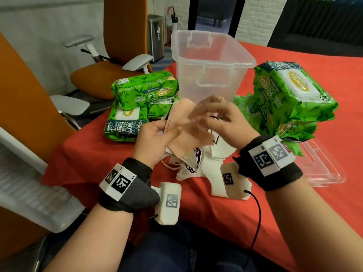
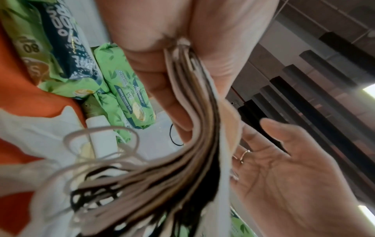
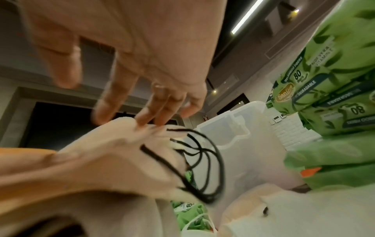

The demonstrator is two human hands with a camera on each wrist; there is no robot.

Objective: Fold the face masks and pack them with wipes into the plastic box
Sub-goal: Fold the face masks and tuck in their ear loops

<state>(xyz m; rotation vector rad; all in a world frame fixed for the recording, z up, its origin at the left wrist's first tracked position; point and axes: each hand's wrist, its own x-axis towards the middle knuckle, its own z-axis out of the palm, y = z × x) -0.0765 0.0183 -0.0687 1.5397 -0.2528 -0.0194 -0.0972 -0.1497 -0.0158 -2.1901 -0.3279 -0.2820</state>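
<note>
My left hand (image 1: 162, 132) grips a stack of peach face masks (image 1: 186, 122) by one edge, raised over the red table. In the left wrist view its thumb and fingers (image 2: 154, 77) pinch the layered stack (image 2: 202, 128). My right hand (image 1: 208, 114) is open with straight fingers, its fingertips (image 3: 146, 115) touching the top mask (image 3: 105, 157) near the black ear loops (image 3: 202, 160). The clear plastic box (image 1: 212, 61) stands empty just beyond the hands. Green wipes packs lie to its left (image 1: 141, 107) and are stacked to its right (image 1: 290, 99). Several white masks (image 1: 198, 161) lie under the hands.
The box's clear lid (image 1: 324, 167) lies on the red tablecloth (image 1: 98, 158) at the right, beside the wipes stack. An orange office chair (image 1: 110, 75) stands off the table's left corner. A black cable (image 1: 257, 213) runs from my right wrist over the front edge.
</note>
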